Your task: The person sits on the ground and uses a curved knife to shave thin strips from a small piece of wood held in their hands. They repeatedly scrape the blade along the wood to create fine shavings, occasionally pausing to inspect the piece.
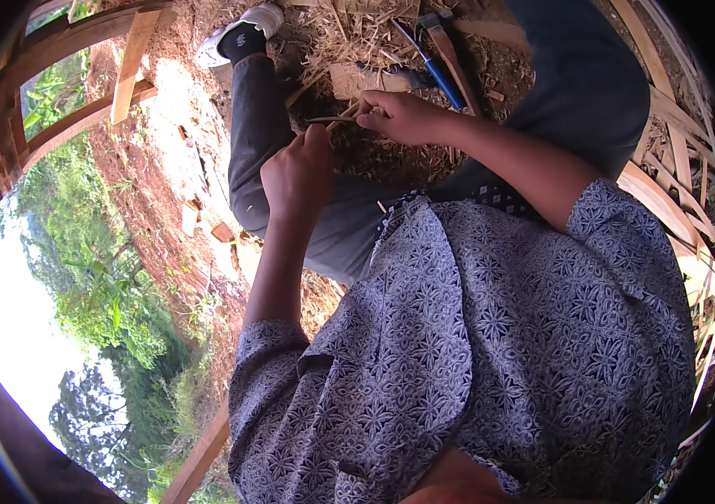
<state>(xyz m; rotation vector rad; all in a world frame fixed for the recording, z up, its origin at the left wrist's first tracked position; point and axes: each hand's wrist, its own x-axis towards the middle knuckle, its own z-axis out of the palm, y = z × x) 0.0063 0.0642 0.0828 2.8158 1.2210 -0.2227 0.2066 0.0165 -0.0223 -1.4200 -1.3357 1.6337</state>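
A thin pale wooden strip [336, 119] spans the small gap between my two hands, above the wood shavings. My left hand [297, 172] is closed in a fist on its near-left end, with the knuckles up. At the other end my right hand [403, 118] pinches it between thumb and fingers. Just beyond the hands a flat wooden block [366, 81] lies among the shavings. To the right of it rest a tool with a blue handle [443, 82] and a metal-headed tool with a wooden handle [455, 69], side by side.
My bent legs in dark trousers [258, 134] frame the work spot. Curly shavings [349, 38] cover the ground ahead. Long wooden strips [685, 160] pile up at the right. A wooden frame [80, 42] stands at the upper left, beside reddish soil and green plants.
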